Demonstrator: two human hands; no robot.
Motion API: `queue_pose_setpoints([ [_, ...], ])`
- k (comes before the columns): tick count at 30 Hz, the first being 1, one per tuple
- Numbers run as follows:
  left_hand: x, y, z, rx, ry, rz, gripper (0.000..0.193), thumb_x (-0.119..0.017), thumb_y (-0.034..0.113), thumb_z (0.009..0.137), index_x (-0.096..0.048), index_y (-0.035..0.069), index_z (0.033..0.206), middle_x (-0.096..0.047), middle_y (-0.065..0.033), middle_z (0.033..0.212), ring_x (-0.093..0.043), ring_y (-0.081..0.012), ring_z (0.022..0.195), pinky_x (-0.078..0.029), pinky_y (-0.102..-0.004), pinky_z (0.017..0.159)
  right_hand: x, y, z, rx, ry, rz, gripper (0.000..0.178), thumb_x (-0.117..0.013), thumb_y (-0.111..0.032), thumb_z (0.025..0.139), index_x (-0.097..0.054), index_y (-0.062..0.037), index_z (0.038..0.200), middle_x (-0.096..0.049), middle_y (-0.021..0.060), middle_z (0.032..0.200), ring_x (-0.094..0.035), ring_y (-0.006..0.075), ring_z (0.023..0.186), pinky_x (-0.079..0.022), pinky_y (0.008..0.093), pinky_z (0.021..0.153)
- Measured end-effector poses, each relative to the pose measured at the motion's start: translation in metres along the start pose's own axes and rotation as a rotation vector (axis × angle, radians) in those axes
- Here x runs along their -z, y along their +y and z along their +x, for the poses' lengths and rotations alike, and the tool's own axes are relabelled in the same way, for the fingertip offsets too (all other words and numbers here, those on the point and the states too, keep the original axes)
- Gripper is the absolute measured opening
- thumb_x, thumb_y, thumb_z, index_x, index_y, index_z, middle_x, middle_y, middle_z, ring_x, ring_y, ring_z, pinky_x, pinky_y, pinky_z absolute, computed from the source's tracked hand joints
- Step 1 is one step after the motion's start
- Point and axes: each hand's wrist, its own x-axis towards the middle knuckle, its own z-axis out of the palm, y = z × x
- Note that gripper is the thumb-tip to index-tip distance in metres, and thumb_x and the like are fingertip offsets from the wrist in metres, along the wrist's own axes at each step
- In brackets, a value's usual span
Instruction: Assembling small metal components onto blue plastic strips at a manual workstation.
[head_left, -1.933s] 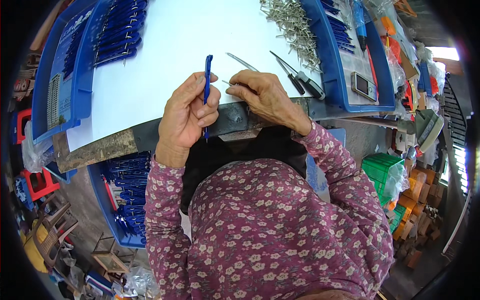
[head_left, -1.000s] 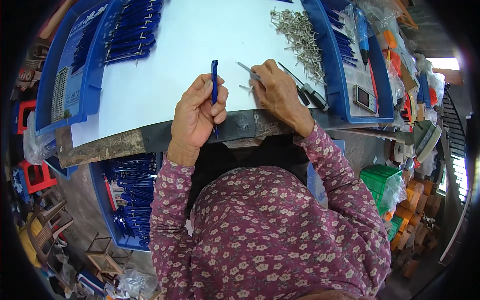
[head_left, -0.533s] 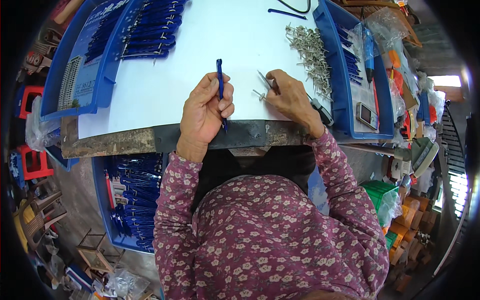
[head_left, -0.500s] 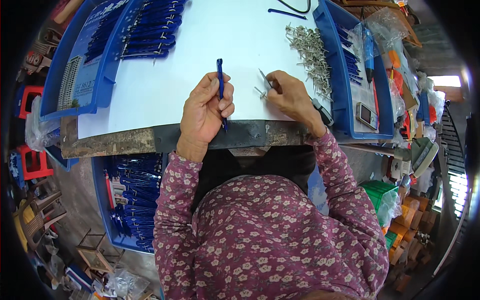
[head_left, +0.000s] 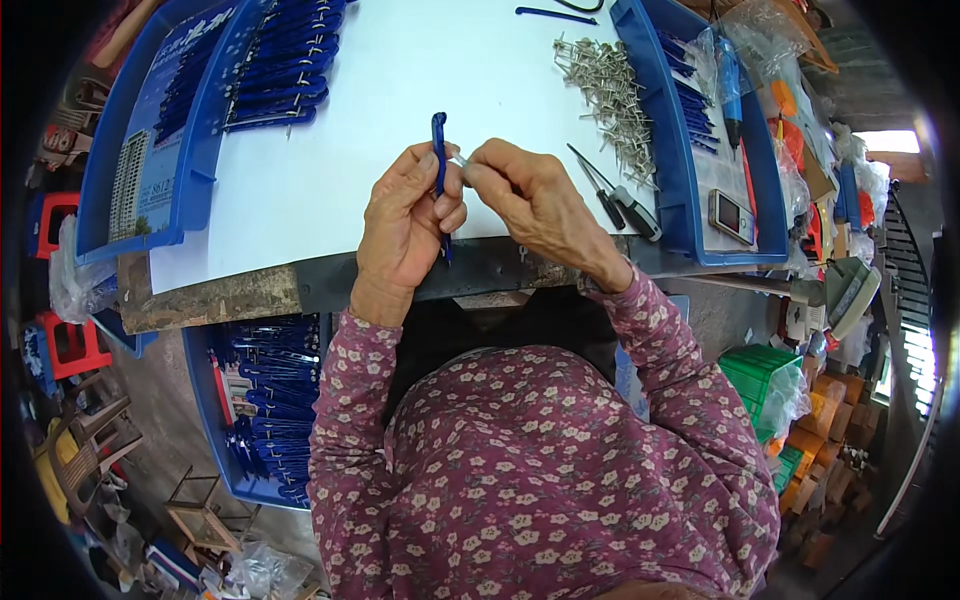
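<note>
My left hand [head_left: 400,215] is closed round a slim dark-blue plastic piece [head_left: 440,165], held upright with its knobbed end up. Beside it, my right hand [head_left: 530,195] is closed in a pinch on a small silvery metal pin [head_left: 459,160], its tip at the upper part of the blue piece. Fingers cover most of the pin, so I cannot tell whether it sits inside the blue piece. To the right of my right hand lie a thin screwdriver [head_left: 592,180] and a grey-and-black handled tool [head_left: 636,213]. A heap of metal pins [head_left: 608,95] lies beyond them.
Blue pieces are stacked [head_left: 285,75] at the far left, beside a blue tray [head_left: 185,200]. The right blue tray [head_left: 690,245] holds blue pieces, a blue electric screwdriver [head_left: 732,95] and a small silver device [head_left: 733,217]. Below the table edge, a blue bin [head_left: 215,440] holds more pieces.
My right hand has moved left from the tools to the blue piece, bringing a metal pin with it. The tools it covered now show. My left hand keeps its hold.
</note>
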Motion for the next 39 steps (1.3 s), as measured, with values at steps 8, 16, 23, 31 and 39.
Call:
queue_pose_setpoints([
  [8,-0.0011,-0.002,0.0005,-0.018,0.022,0.107,0.02,-0.045,0.014,0.091,-0.05,-0.003,0.101,-0.051,-0.0059,0.069,-0.042,-0.0094,0.055,-0.036,-0.0228,0.049,0.001,0.0027,-0.0033,-0.058,-0.016,-0.072,0.016,-0.05,-0.011,0.086,-0.052,0.0019,0.078,-0.036,0.0012,0.052,-0.031,0.0061,0.046,-0.026,0.0244,0.04],
  [16,-0.0008,-0.0045,0.0011,-0.024,0.05,0.169,0.02,-0.046,0.015,0.091,-0.05,-0.002,0.1,-0.052,-0.0053,0.07,-0.042,-0.0094,0.055,-0.037,-0.0229,0.048,0.0003,0.0037,-0.0037,-0.036,0.001,-0.096,0.018,-0.05,-0.012,0.086,-0.05,0.0018,0.074,-0.036,0.0021,0.051,-0.03,0.0067,0.046,-0.025,0.0257,0.04],
  [23,-0.0014,-0.0041,0.0008,-0.018,0.033,0.128,0.02,-0.046,0.015,0.091,-0.05,-0.003,0.1,-0.052,-0.0052,0.07,-0.042,-0.0092,0.056,-0.037,-0.0228,0.049,-0.0019,0.0016,-0.0051,-0.027,0.02,-0.113,0.017,-0.048,-0.011,0.085,-0.049,0.0008,0.072,-0.04,0.0088,0.049,-0.038,0.0164,0.042,-0.03,0.0304,0.04],
  [31,-0.0033,-0.0054,-0.0008,-0.027,0.069,0.18,0.02,-0.047,0.015,0.091,-0.05,-0.002,0.099,-0.052,-0.0053,0.07,-0.043,-0.0092,0.055,-0.037,-0.0226,0.049,-0.0027,0.0052,-0.0047,-0.035,0.021,-0.114,0.019,-0.048,-0.011,0.084,-0.048,-0.0001,0.069,-0.043,0.014,0.046,-0.044,0.0265,0.039,-0.032,0.0349,0.04],
  [39,-0.0025,-0.0088,-0.0026,-0.032,0.106,0.207,0.018,-0.049,0.015,0.09,-0.05,-0.001,0.097,-0.052,-0.0049,0.069,-0.044,-0.0091,0.056,-0.037,-0.0224,0.049,-0.0054,0.0051,-0.007,-0.047,0.011,-0.081,0.017,-0.05,-0.012,0.087,-0.051,0.0012,0.076,-0.036,0.0061,0.051,-0.031,0.01,0.045,-0.027,0.0277,0.041],
])
